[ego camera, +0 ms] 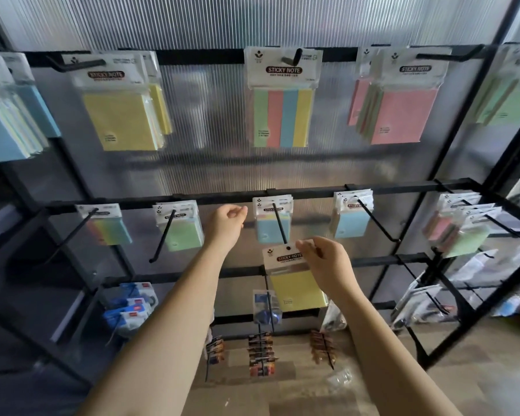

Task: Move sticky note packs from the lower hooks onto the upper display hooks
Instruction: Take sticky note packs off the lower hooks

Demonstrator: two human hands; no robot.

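Two hands are up in front of the rack. Your right hand (324, 259) pinches the white header of a yellow sticky note pack (294, 277), which hangs at the tip of the middle lower hook (279, 223), its hole right at the hook's end. More packs (272, 220) sit farther back on that same hook. Your left hand (227, 222) hovers beside them with loosely curled fingers, holding nothing. On the top rail, a striped four-colour pack (282, 97) hangs from the upper hook (293, 58) straight above.
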